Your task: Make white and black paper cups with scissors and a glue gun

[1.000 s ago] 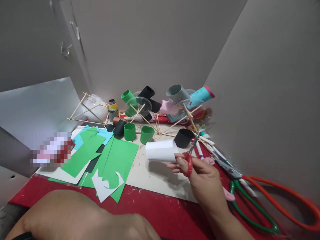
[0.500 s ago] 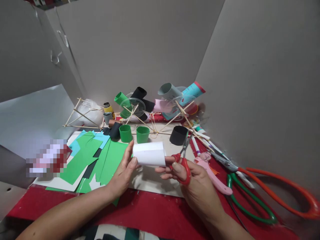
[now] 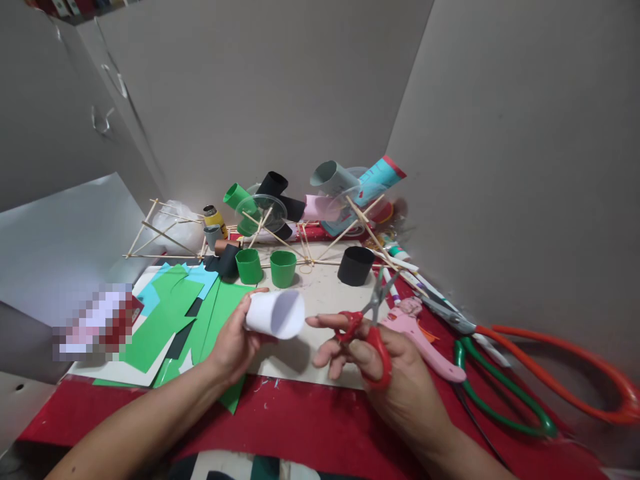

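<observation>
My left hand (image 3: 233, 343) grips a white paper tube (image 3: 267, 313) by its left end, and the tube's open right end is tilted toward me. The red-handled scissors (image 3: 373, 327) sit on the fingers of my right hand (image 3: 395, 373), blades parted and pointing away. My right index finger reaches toward the tube without touching it. Beyond the hands stand two green paper rings (image 3: 283, 269) and a black paper ring (image 3: 356, 265). A black paper tube (image 3: 229, 261) leans beside the green ones.
Stick frames (image 3: 263, 230) with clear discs and colored tubes stand at the back. Cut green paper (image 3: 170, 320) lies at left. On the right are a pink glue gun (image 3: 425, 347), large orange-handled shears (image 3: 560, 373) and green-handled scissors (image 3: 505, 400). Grey walls (image 3: 250, 87) enclose the red table (image 3: 300, 420).
The white tube has moved left with my left hand and turned to show its open end. My right hand has come off it, and the scissors' blades have parted wider.
</observation>
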`<state>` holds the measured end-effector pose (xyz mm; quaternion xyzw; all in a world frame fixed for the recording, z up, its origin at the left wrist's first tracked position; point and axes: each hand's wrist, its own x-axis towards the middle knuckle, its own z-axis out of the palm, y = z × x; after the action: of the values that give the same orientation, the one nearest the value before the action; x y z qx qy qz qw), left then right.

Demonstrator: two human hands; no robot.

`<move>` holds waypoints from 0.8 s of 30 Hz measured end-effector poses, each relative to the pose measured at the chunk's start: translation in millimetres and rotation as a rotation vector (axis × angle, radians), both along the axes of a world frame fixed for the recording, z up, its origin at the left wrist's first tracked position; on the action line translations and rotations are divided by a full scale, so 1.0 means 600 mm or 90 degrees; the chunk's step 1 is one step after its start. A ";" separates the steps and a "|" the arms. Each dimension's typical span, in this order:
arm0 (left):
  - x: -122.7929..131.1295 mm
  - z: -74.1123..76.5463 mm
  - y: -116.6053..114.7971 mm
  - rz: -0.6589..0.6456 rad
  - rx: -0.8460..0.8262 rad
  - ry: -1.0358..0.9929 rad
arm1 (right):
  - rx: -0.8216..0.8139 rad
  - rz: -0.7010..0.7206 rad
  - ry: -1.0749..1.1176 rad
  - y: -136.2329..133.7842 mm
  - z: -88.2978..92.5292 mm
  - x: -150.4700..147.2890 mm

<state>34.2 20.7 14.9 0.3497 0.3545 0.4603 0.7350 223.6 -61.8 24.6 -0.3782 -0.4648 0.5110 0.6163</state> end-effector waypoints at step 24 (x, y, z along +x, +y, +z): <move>-0.064 0.011 0.005 -0.174 -0.241 -0.086 | -0.126 0.137 -0.590 0.038 -0.029 -0.031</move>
<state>-4.3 23.9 21.7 0.2188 0.3340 0.3039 0.8650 205.2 -39.0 7.3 -0.5727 -0.6757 0.3915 0.2495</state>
